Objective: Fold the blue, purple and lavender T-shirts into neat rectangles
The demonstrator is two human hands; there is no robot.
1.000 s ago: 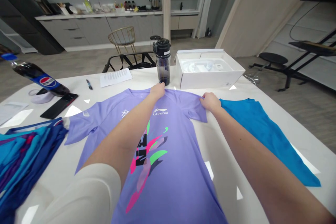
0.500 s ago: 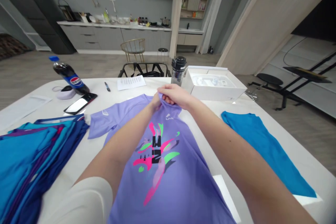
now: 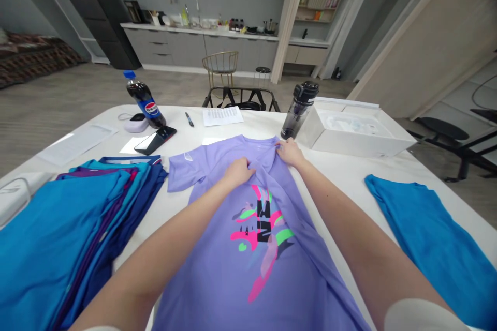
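A purple T-shirt [image 3: 240,269] with a pink, green and black print lies face up on the white table [image 3: 341,170]. Its right sleeve is folded in over the chest; its left sleeve still lies spread out. My left hand [image 3: 238,171] rests on the chest just below the collar, fingers curled against the folded cloth. My right hand [image 3: 289,152] pinches the shirt at the right shoulder, close to the collar. Both forearms stretch over the shirt.
A stack of blue and purple shirts [image 3: 66,232] lies at the left. A blue shirt [image 3: 435,248] lies at the right. Behind are a dark bottle [image 3: 298,111], an open white box [image 3: 355,132], a cola bottle [image 3: 144,99], a phone [image 3: 155,139], a pen [image 3: 189,119] and paper [image 3: 222,115].
The right sleeve was carried inward and folded over the chest. My hands met at the collar, then my left hand slid down onto the chest and my right stayed at the shoulder.
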